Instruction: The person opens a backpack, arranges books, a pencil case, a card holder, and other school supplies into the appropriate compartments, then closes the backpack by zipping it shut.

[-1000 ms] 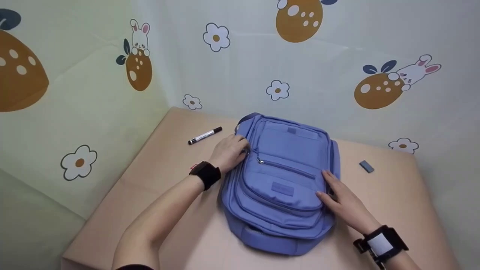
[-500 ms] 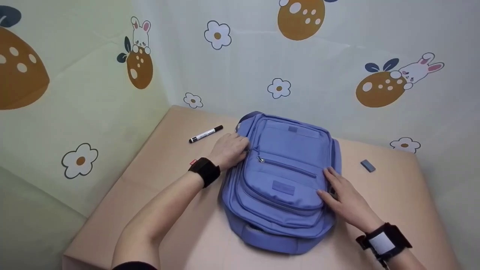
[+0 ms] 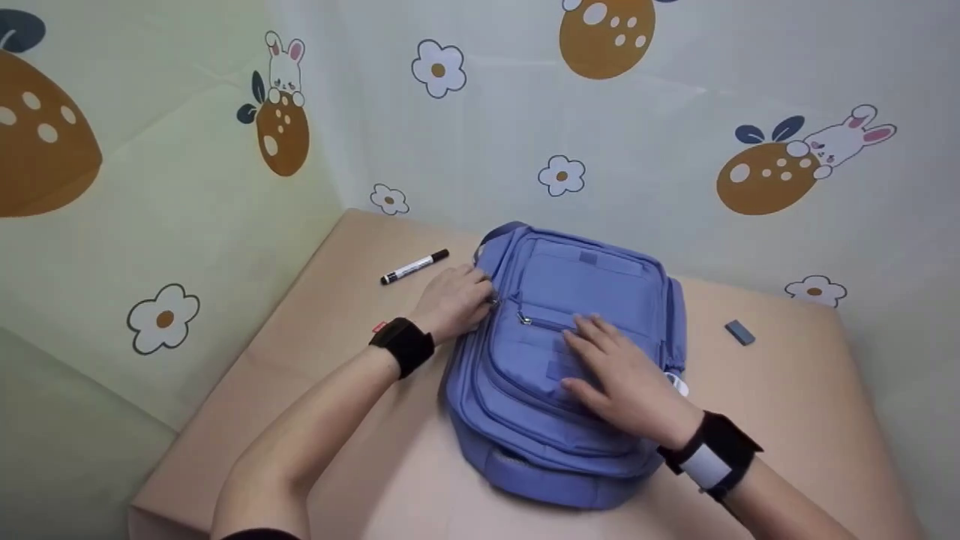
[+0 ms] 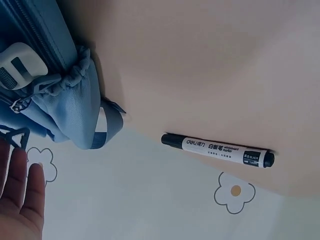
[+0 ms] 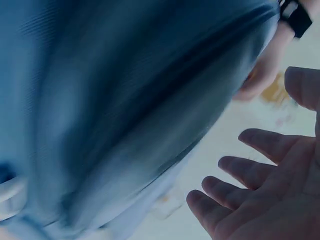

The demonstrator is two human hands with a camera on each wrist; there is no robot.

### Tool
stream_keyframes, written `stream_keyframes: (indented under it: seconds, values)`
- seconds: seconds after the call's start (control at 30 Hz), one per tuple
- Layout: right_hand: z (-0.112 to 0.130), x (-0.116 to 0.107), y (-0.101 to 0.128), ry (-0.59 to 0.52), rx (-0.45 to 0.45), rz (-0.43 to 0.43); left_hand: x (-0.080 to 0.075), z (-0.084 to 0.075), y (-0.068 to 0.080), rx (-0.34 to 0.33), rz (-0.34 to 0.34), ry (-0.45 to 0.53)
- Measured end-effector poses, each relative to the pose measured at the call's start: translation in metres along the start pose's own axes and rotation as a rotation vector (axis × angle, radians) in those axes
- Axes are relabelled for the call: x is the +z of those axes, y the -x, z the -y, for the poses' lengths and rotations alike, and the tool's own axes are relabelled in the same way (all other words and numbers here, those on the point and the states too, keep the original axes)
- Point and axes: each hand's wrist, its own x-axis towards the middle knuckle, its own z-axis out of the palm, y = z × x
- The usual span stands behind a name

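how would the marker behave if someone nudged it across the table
The marker is a slim round barrel lying flat on the smooth table, so it would probably roll rather than slide. It looks rigid and likely light for its size. Nothing touches it; the bag and left hand lie apart, so little would stop it.

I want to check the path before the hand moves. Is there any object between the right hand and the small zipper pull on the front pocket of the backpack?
Nothing visible does. The right hand lies open over the front of the backpack, fingertips just right of the zipper pull, with only bare fabric between. The left hand rests at the backpack's left edge, off that line.
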Motion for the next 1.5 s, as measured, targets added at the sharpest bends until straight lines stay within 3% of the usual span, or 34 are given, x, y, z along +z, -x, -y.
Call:
stream_keyframes:
  seconds: [0.2, 0.37, 0.6, 0.87, 1.23, 1.5]
  values:
    - [0.036, 0.013, -0.019, 0.08, -0.153, 0.078, -0.003, -0.003, 0.004, 0.014, -0.019, 0.054]
    - [0.05, 0.023, -0.031, 0.163, -0.211, 0.082, -0.003, -0.007, 0.007, -0.089, -0.012, 0.143]
    - [0.049, 0.033, -0.035, 0.241, -0.255, 0.029, -0.004, -0.013, 0.008, -0.209, -0.002, 0.239]
    - [0.046, 0.034, -0.035, 0.235, -0.268, 0.019, -0.009, -0.016, 0.011, -0.242, -0.002, 0.265]
    - [0.046, 0.034, -0.036, 0.23, -0.274, 0.004, -0.02, -0.027, 0.035, -0.221, 0.017, 0.283]
    - [0.046, 0.025, -0.027, 0.173, -0.243, 0.008, -0.021, -0.032, 0.038, -0.27, 0.017, 0.306]
